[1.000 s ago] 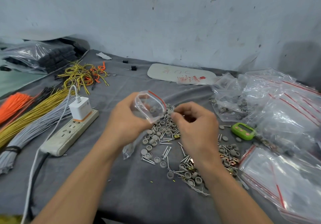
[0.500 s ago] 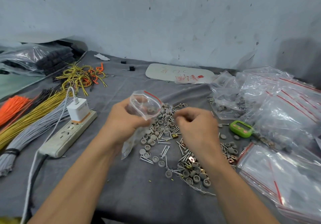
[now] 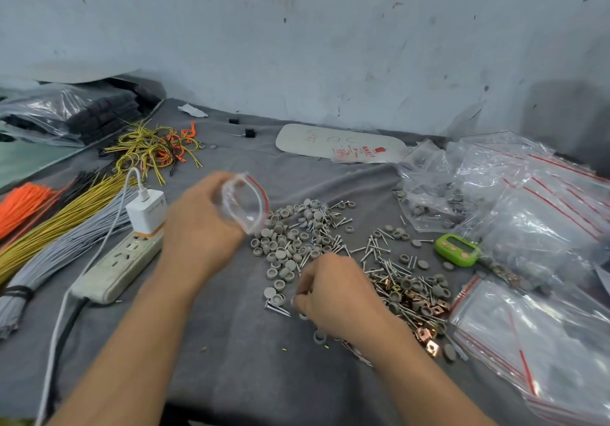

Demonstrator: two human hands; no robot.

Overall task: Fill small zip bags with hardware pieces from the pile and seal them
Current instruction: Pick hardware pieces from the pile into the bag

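Left hand (image 3: 201, 227) is up off the table with its fingers curled around a small clear zip bag (image 3: 244, 204). The bag's mouth, the bit with the red strip, is held gaping open and turned toward the pile, and it sits just above the pile's left edge. It's a bit motion-blurred, so I can't make out what's inside it. Right hand (image 3: 333, 290) is down low at the near side of the hardware pile (image 3: 297, 237), knuckles up, fingers curled in tight, fingertips right in among the grey caps and screws. Honestly can't tell if it has a piece pinched or is only touching them, too blurry. The pile is spread across the grey cloth (image 3: 264, 376) between the two hands and out to the right, with copper clips (image 3: 425, 336) mixed in by the right wrist. A green timer (image 3: 457, 250) sits just past the pile, and flat empty bags (image 3: 544, 343) are stacked on the right. A power strip (image 3: 115, 270) with a white charger (image 3: 147, 211) lies beside the left forearm.
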